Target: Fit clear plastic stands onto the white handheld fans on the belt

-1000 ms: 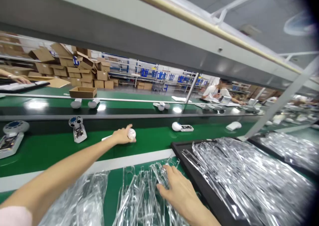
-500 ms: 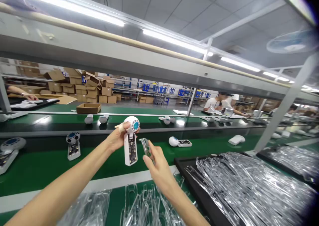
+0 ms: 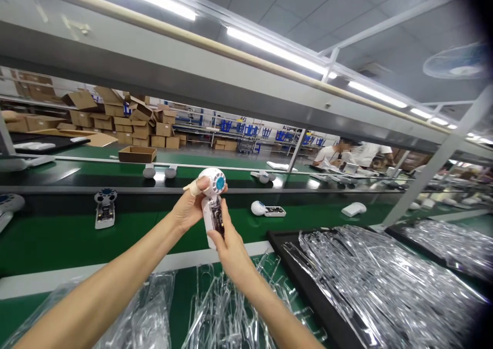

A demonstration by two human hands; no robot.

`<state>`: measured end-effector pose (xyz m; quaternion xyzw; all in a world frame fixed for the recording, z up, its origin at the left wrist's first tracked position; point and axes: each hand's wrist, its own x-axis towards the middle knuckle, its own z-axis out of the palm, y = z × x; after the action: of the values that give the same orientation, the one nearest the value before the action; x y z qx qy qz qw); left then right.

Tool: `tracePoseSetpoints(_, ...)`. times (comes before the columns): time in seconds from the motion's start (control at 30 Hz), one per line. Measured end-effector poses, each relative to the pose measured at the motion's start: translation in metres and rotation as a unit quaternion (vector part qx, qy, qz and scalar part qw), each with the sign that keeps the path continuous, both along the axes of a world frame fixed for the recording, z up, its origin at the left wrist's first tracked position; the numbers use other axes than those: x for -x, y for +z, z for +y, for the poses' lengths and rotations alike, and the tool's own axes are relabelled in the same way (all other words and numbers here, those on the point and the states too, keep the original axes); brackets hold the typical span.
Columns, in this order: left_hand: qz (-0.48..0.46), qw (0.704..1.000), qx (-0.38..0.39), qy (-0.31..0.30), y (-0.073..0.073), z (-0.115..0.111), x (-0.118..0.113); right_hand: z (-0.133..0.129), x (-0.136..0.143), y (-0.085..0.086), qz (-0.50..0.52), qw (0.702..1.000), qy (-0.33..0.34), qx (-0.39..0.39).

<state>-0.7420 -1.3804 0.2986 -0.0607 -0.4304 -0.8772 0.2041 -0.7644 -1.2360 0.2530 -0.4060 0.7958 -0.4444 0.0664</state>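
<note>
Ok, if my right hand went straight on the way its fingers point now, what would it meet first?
The white device held in the left hand. The right hand appears to be against its lower body, so little or no gap seems left, though depth is hard to judge.

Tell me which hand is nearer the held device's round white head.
Left. The left hand grips the round white head itself; the right hand is lower, at the device's body below the head.

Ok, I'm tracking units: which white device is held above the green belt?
The white device between the left grip and right grip; the neighbouring devices lie unheld on the green belt.
</note>
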Motion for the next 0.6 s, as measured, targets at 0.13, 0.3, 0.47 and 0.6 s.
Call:
tracePoseSetpoints(0.13,-0.108,0.985,0.133,-0.008,-0.006,-0.001,0.000,0.006,0.011,0.009,0.081,0.996,-0.026,0.015)
tracePoseSetpoints(0.3,-0.137,0.970,0.178,0.094,-0.005,0.014,-0.003,0.001,0.032,0.020,-0.005,0.986,-0.074,0.146)
tracePoseSetpoints(0.47,-0.076,0.959,0.186,0.201,0.001,0.049,-0.004,-0.012,0.058,0.018,-0.186,0.918,-0.199,0.289)
tracePoseSetpoints(0.6,-0.058,0.958,0.170,0.224,-0.002,0.071,-0.003,-0.012,0.067,0.018,-0.115,0.916,-0.215,0.319)
